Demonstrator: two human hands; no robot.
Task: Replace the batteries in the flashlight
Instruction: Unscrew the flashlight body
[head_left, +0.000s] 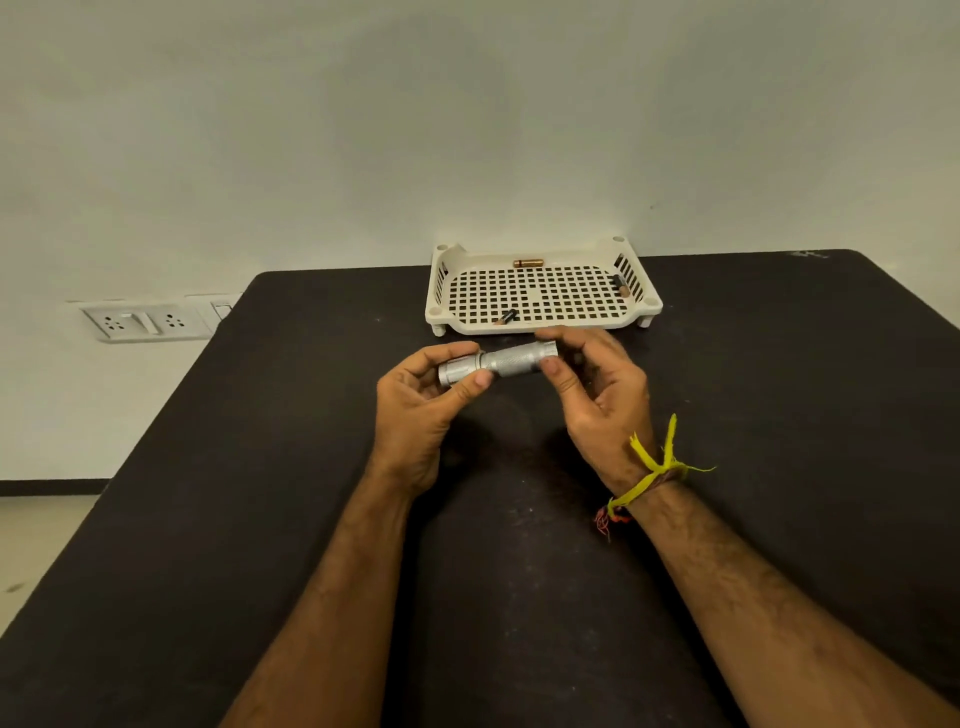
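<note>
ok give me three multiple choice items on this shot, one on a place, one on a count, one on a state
1. Where is the cream perforated plastic tray?
A. at the dark table's far edge
B. on the floor
C. under the forearms

2. How many small batteries lie in the tray?
A. none
B. three
C. seven

3. How is the silver knurled metal flashlight held?
A. lying alone on the table
B. in one hand only
C. gripped at both ends, left hand and right hand

Answers:
1 A, it stands beyond the hands by the wall.
2 B, one sits at the back, one right, one front.
3 C, fingers curl round each end.
</note>
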